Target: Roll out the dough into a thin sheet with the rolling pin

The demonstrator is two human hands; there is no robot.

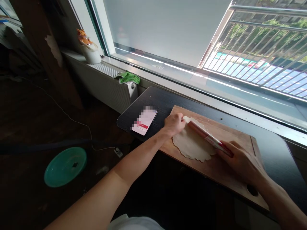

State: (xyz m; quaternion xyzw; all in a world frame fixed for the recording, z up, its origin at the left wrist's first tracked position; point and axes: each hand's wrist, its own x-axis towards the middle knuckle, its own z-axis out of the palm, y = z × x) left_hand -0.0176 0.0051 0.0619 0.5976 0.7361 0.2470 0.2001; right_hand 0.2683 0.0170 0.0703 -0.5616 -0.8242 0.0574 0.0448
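Observation:
A thin, ragged-edged sheet of dough [192,145] lies on a wooden cutting board [240,135]. Across its upper right part rests a rolling pin [203,134], brownish at the far end and carrying a red and white printed label. My right hand [237,158] is closed around the near end of the pin. At the dough's upper left edge, my left hand [174,124] is closed, its fingertips pinching the rim of the sheet.
The board sits on a black table [165,99] beside a window. A phone [145,121] with a lit screen lies left of the board. Beyond stands a radiator [105,83] with a green cloth [128,77] and white pot [91,54]. A teal basin [64,166] is on the floor.

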